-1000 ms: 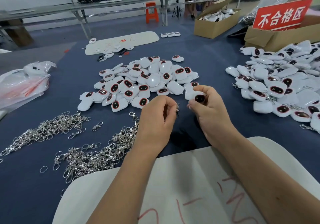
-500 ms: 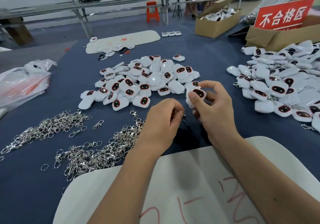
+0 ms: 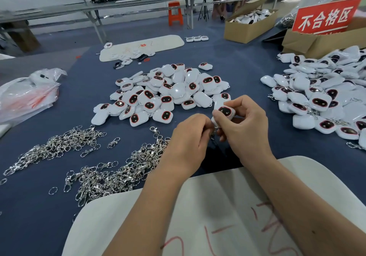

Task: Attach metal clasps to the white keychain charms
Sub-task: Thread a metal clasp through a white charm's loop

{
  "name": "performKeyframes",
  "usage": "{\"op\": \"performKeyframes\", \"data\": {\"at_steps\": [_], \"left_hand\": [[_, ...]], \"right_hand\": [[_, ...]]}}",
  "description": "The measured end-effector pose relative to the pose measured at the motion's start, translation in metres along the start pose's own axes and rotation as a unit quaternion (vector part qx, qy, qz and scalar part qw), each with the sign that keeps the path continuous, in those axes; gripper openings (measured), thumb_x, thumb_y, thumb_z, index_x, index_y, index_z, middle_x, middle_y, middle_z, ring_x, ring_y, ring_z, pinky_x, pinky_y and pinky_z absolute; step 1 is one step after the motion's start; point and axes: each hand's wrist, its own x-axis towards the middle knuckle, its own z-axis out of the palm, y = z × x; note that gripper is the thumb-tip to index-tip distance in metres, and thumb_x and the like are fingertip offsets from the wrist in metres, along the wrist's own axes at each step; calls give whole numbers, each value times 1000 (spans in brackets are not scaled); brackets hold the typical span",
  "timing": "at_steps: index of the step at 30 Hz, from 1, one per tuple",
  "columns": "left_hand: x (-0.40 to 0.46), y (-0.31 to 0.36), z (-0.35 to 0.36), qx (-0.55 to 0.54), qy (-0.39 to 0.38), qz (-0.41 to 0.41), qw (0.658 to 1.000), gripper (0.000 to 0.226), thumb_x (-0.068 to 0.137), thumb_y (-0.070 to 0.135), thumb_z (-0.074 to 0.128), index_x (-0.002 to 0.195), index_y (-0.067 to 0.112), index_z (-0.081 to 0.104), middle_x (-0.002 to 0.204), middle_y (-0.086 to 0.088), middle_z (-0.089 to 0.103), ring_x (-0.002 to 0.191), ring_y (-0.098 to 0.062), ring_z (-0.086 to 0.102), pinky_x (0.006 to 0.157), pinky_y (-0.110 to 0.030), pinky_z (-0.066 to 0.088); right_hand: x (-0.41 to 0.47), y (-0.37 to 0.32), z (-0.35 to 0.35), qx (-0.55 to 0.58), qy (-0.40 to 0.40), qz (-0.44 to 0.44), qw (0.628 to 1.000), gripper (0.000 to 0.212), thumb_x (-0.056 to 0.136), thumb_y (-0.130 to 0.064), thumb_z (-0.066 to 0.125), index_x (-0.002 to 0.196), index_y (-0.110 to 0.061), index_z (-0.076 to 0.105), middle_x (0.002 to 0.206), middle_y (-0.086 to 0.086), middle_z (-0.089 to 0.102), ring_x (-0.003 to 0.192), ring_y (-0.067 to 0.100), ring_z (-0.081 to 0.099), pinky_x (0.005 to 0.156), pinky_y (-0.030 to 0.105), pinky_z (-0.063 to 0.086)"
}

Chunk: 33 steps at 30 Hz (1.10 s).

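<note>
Right hand (image 3: 244,126) has tilted its gripped charm (image 3: 224,112) face-up; left hand (image 3: 190,137), pinching the clasp (image 3: 213,136), closes in underneath, hooking imminent.

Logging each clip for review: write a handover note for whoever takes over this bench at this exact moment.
Left hand pinches a metal clasp, mostly hidden.
Right hand holds one white charm, meeting the clasp.
Whether the clasp is hooked on cannot be seen.
Loose clasps lie to the left; the middle pile shows no clasps; the right pile has some clasps showing.
Left: finish this one, then the middle pile.
</note>
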Motion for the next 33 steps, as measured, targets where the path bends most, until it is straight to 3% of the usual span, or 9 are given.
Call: {"op": "performKeyframes", "data": {"at_steps": [12,17,19,22,28,33], "left_hand": [[-2,6,4,21,9,-49,999,18,102,11,49,89,22,55,91,3,61,86,-17,54,80,-39,45],[-3,4,8,32,23,-75,996,18,101,11,49,88,22,55,92,1,62,85,-20,56,79,-42,48],[-2,3,8,27,39,-66,997,16,100,9,51,90,18,59,93,0,63,87,-20,57,80,-43,48],[0,3,8,3,71,-33,997,14,98,5,54,88,14,58,91,0,60,86,-20,54,79,-41,46],[3,1,6,-13,106,43,993,12,96,0,59,86,6,61,90,-3,59,86,-24,54,77,-39,46],[2,0,3,-76,104,14,992,11,91,0,67,96,10,69,95,5,69,90,-10,64,79,-30,54]], "right_hand": [[-8,-9,2,-26,35,-30,999,25,88,-9,79,91,-5,55,68,2,69,45,17,68,41,20,49],[-10,-7,5,-46,46,-53,996,30,85,-8,80,86,-8,50,73,-6,68,46,5,65,44,12,48],[-10,-6,5,-19,49,-36,998,33,85,-8,81,85,-8,48,75,0,67,49,8,68,45,16,53],[-7,-3,5,83,42,41,995,33,87,-10,81,88,-6,48,75,10,69,55,29,73,48,32,59],[-5,-1,4,195,30,106,975,26,90,-7,79,89,-8,53,75,9,75,56,28,73,53,28,59],[0,-1,4,247,29,146,957,26,90,-8,80,91,-7,54,76,14,75,55,25,72,53,26,58]]}}
